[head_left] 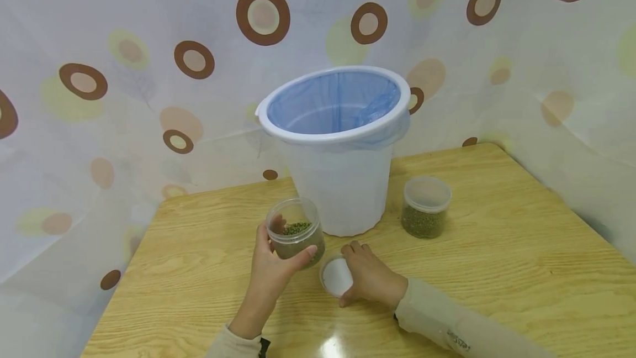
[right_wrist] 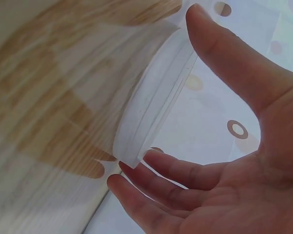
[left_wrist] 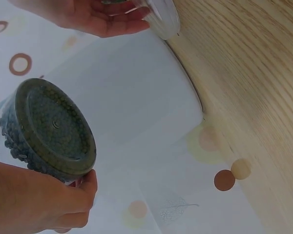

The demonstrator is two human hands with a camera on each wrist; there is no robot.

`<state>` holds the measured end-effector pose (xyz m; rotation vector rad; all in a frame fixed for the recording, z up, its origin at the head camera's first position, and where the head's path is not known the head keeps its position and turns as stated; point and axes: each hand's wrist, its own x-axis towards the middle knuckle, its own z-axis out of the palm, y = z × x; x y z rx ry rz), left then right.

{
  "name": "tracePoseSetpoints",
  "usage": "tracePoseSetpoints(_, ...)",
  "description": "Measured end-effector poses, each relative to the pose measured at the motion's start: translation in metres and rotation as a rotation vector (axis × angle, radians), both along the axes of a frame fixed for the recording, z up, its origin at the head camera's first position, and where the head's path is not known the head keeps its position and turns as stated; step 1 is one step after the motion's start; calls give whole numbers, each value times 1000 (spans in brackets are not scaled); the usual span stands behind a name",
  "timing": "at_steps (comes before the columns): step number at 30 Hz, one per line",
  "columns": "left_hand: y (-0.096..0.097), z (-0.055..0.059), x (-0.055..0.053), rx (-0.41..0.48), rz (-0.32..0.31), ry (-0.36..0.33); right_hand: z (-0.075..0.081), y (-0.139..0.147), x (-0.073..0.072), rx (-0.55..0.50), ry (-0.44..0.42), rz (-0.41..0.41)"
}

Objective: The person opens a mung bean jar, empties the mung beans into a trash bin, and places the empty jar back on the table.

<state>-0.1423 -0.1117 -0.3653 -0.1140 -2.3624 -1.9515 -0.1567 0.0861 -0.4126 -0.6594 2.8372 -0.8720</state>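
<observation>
My left hand (head_left: 270, 269) grips a clear, lidless plastic jar (head_left: 296, 251), thumb on the near side and fingers round the far side. Small green beans (head_left: 296, 228) partly fill it. The left wrist view shows the jar's round base (left_wrist: 56, 126) tilted toward the camera, off the table. My right hand (head_left: 370, 274) holds a round clear lid (head_left: 337, 277) with a white disc in it, low at the tabletop. In the right wrist view, thumb and fingertips are at opposite ends of the lid's rim (right_wrist: 151, 102).
A white bin (head_left: 343, 187) lined with a blue bag (head_left: 318, 106) stands behind both hands. To its right sits a second clear jar (head_left: 426, 207) holding similar green contents. Patterned sheeting (head_left: 213, 10) rises behind the wooden table (head_left: 497, 247).
</observation>
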Motion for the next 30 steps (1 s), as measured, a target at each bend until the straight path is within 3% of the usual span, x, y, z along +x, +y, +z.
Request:
tracePoseSetpoints(15, 0, 5, 0, 12, 30, -30, 9, 9, 0, -30, -68, 0)
tracePoseSetpoints(20, -1, 7, 0, 4, 40, -30, 21, 24, -7, -49, -34, 26)
tracePoseSetpoints(24, -3, 10, -1, -7, 47, -44, 34, 39, -10, -141, -57, 34)
tracePoseSetpoints(30, -8, 15, 1, -11, 44, -58, 57, 60, -14, -246, 48, 90)
